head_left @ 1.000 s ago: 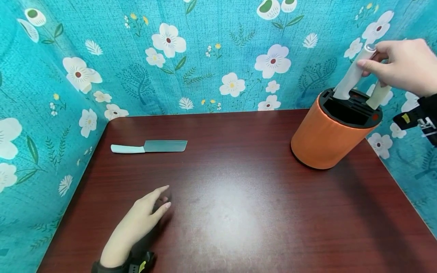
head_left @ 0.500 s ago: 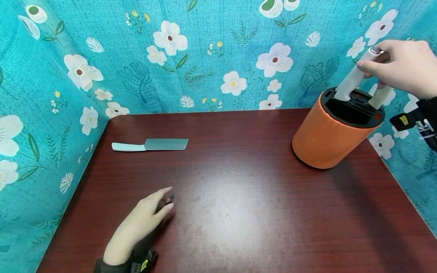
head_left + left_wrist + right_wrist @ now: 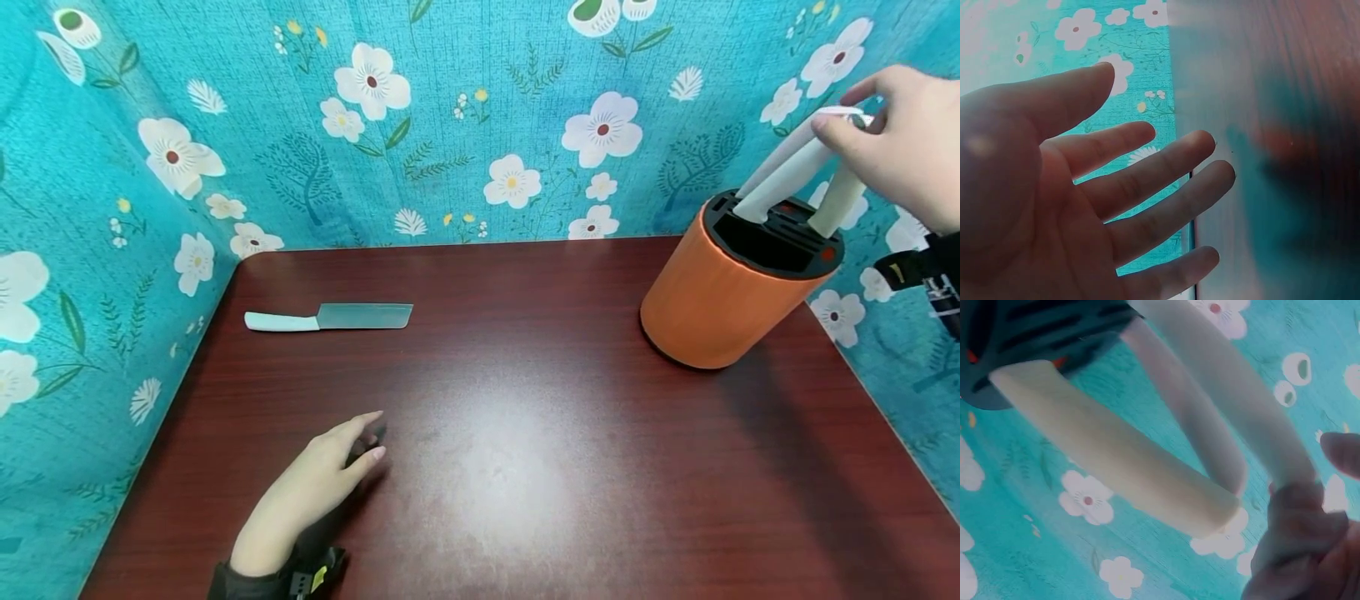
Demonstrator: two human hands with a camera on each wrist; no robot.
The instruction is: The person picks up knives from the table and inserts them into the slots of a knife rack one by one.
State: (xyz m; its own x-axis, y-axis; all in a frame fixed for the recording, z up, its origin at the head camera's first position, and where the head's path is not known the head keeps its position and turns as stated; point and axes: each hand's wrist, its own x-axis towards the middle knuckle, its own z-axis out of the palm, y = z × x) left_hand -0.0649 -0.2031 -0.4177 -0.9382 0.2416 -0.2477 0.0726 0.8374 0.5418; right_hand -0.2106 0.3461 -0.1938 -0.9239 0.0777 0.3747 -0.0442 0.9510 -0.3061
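Over the back right of the table, my right hand point(image 3: 896, 146) pinches the top end of a white knife handle point(image 3: 786, 179). Its blade is hidden inside the orange knife block point(image 3: 720, 292). In the right wrist view, curled fingers point(image 3: 1300, 519) meet the end of that white handle point(image 3: 1235, 394). A pinkish-white handle point(image 3: 1194, 419) and a cream handle point(image 3: 1116, 450) also stick out of the block. At the front left, my left hand point(image 3: 318, 479) holds nothing, its fingers spread and relaxed in the left wrist view, close over the wood.
A cleaver-shaped knife with a pale handle point(image 3: 281, 322) lies at the back left, its blade point(image 3: 365, 316) pointing right. The dark red-brown table point(image 3: 510, 400) is backed by a blue flowered cloth point(image 3: 465, 125). The block stands near the table's back right edge.
My right hand has risen slightly and the held white handle leans further right, so a second white handle shows behind it. My left hand has barely moved.
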